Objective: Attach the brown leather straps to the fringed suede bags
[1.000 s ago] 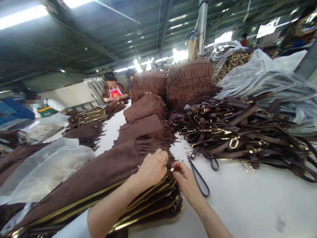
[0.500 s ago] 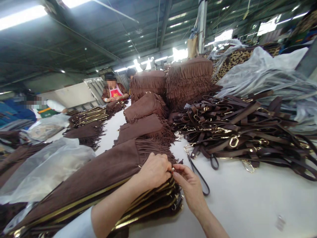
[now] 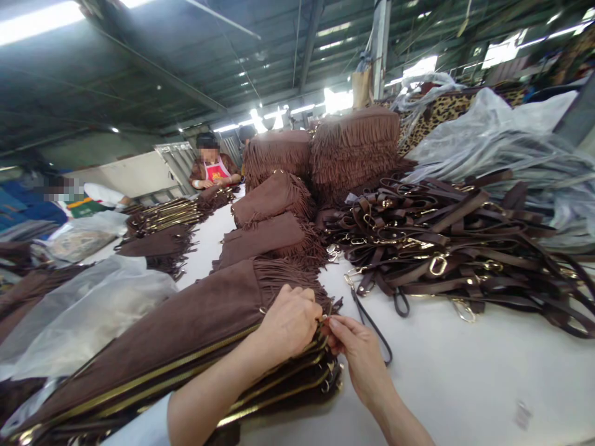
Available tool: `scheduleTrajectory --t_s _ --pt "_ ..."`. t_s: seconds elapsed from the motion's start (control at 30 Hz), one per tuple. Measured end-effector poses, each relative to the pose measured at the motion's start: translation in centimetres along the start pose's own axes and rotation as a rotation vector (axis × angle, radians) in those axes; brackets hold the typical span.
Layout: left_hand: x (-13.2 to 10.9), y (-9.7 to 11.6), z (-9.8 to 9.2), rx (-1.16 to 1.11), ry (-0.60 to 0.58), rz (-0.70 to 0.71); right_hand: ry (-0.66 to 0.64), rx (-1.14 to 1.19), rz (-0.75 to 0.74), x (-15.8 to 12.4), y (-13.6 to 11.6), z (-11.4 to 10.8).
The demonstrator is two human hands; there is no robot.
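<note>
A brown fringed bag with a gold zipper lies on top of a stack of similar bags in front of me. My left hand is closed over its right corner, the fingertips mostly hidden. Against it, my right hand pinches with thumb and forefinger at the same corner. A small shiny metal piece shows between the two hands; its exact kind is too small to tell. Gold zippers and metal rings of the lower bags stick out beneath my hands.
A heap of dark brown straps with gold clasps lies at the right, a wrist strap nearest. Fringed bags are stacked behind. Clear plastic covers things at left. Two co-workers, one in a red apron, are across the table.
My right fingers have shifted slightly and turned, the thumb now over the top at the bag's corner. My left hand stays nearly in place. The view has tilted a little.
</note>
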State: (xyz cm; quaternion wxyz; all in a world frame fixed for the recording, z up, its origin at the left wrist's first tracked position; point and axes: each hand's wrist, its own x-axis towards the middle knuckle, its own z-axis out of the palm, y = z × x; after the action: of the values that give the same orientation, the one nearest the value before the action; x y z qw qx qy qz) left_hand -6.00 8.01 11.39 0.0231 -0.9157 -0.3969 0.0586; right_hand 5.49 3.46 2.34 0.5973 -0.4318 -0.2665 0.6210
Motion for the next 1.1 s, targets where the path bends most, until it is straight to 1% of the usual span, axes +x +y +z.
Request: scheduleTrajectory --t_s 0.17,0.23,0.37,0.5,0.6,0.77,0.83,0.9,0.97,1.03,1.1 --pt "-0.2 0.4 0.3 0.096 0.009 0.055 0.008 -0.055 0.006 0.0 -0.5 -0.1" --pt "-0.4 0.6 0.5 0.135 0.029 0.087 0.013 -0.042 0.020 0.0 -0.6 0.0" --pt "-0.8 1.0 0.8 0.213 0.076 0.136 0.035 0.086 0.109 0.1 -0.7 0.3" --pt "-1.0 1.0 1.1 0.206 0.071 0.139 0.048 0.222 0.161 0.1 -0.5 0.6" --pt "-0.8 0.9 0.9 0.156 0.033 0.090 0.059 0.249 0.165 0.1 -0.2 0.8" --pt "0.2 0.4 -0.1 -0.033 -0.061 -0.079 0.095 0.240 0.149 0.2 0.3 1.2" --pt "0.6 0.0 -0.4 -0.109 -0.107 -0.121 0.111 0.223 0.128 0.1 0.5 1.1" --pt "1.0 -0.5 -0.6 -0.199 -0.158 -0.158 0.133 0.164 0.082 0.0 0.9 1.0" --pt "1.3 -0.9 -0.5 -0.280 -0.196 -0.195 0.158 0.013 -0.023 -0.2 1.2 0.8" --pt "1.5 -1.2 -0.3 -0.326 -0.218 -0.227 0.186 -0.217 -0.211 -0.4 1.5 0.6" --pt "1.7 -1.4 -0.2 -0.348 -0.230 -0.241 0.194 -0.451 -0.477 -0.5 1.7 0.6"
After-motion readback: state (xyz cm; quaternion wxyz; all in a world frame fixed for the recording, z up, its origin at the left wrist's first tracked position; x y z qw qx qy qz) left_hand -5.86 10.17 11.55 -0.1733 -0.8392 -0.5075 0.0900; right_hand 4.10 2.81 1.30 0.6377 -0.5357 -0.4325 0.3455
